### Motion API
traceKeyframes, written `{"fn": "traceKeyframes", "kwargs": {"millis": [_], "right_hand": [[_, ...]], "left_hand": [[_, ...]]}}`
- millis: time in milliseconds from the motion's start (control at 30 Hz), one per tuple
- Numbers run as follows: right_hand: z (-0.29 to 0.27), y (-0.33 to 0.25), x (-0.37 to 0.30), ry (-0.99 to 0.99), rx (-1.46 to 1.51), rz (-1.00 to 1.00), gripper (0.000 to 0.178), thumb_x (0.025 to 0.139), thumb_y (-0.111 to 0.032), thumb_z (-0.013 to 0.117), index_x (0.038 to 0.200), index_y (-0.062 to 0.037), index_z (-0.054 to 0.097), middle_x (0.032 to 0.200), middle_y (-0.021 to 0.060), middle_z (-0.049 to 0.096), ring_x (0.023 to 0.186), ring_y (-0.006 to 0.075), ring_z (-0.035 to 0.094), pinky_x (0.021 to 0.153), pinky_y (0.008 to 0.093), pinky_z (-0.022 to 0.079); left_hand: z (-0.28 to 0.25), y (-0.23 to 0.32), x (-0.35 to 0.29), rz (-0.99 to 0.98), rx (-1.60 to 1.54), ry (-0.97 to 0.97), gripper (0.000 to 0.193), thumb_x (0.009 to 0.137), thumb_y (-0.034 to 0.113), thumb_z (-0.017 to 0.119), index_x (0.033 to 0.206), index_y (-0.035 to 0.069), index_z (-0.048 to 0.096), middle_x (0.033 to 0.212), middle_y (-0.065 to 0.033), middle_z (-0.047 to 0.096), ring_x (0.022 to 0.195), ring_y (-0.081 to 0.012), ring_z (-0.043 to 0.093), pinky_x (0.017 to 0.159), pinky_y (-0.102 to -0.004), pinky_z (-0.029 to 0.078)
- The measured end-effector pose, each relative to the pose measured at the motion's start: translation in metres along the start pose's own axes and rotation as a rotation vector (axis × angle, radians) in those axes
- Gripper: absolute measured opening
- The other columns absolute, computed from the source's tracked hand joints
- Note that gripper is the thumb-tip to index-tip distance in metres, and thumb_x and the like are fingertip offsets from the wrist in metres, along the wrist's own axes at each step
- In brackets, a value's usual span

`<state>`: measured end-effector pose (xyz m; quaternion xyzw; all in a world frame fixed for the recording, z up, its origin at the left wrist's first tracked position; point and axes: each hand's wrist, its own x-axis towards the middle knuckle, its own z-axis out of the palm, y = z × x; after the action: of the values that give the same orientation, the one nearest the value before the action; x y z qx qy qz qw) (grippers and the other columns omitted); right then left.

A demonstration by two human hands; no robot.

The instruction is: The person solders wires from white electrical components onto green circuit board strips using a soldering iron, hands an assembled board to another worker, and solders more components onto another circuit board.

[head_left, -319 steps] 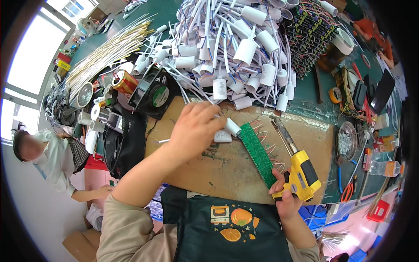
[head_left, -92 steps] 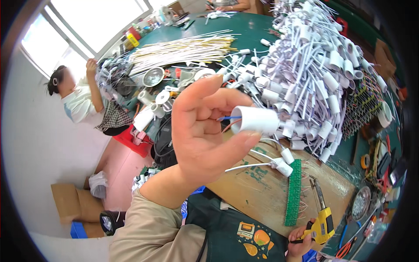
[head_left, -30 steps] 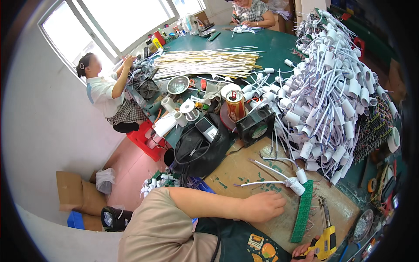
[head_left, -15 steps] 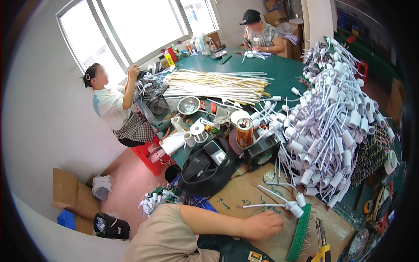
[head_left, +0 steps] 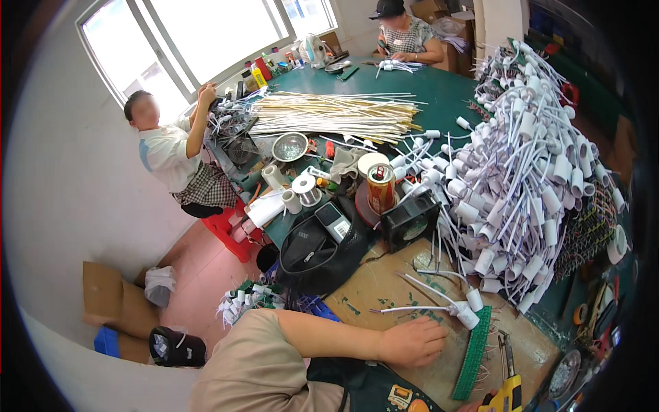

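White socket (head_left: 468, 317) just beside left hand (head_left: 414, 341), knuckles up; grip unclear.

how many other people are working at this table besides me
2: one person in a white top at the table's left edge by the window, another person in a dark cap at the far end.

White cylindrical lamp socket (head_left: 468, 316) with a thin white wire lead, lying on its side on brown cardboard, just right of the left hand (head_left: 412, 341), apart from it. Green circuit strip (head_left: 472, 352) lies on edge right of that hand, above the right hand (head_left: 480, 404).
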<state>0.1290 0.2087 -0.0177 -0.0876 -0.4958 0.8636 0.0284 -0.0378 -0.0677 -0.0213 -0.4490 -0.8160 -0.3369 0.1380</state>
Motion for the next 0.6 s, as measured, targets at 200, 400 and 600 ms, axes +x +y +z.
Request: {"fn": "traceKeyframes", "kwargs": {"millis": [200,400,600], "right_hand": [[-0.010,0.003,-0.003,0.004,0.002,0.038,0.026,0.100,-0.032,0.058,0.097,-0.0064,0.053,0.084,0.0067,0.054,0.072,0.0194,0.050,0.065,0.0325,0.042],[-0.004,0.002,-0.007,0.010,-0.001,-0.025,0.031,0.099,-0.035,0.062,0.099,-0.0052,0.055,0.084,0.0068,0.054,0.072,0.0189,0.049,0.065,0.0310,0.042],[-0.012,0.019,-0.012,0.111,0.132,0.098,0.073,0.090,-0.036,0.075,0.145,-0.0058,0.037,0.074,0.0028,0.049,0.063,0.0170,0.052,0.057,0.0340,0.046]], "left_hand": [[-0.006,0.007,0.003,-0.010,0.067,-0.027,0.025,0.082,0.021,0.072,0.099,0.007,0.061,0.108,-0.0094,0.058,0.093,-0.0253,0.058,0.080,-0.0372,0.045],[-0.008,0.014,0.006,-0.035,0.150,-0.108,0.029,0.079,0.026,0.076,0.100,0.011,0.062,0.108,-0.0078,0.060,0.092,-0.0228,0.059,0.077,-0.0362,0.045],[-0.015,0.008,0.007,-0.069,0.135,-0.073,0.025,0.073,0.015,0.077,0.095,0.011,0.067,0.106,-0.0093,0.067,0.083,-0.0264,0.064,0.071,-0.0379,0.051]]}}
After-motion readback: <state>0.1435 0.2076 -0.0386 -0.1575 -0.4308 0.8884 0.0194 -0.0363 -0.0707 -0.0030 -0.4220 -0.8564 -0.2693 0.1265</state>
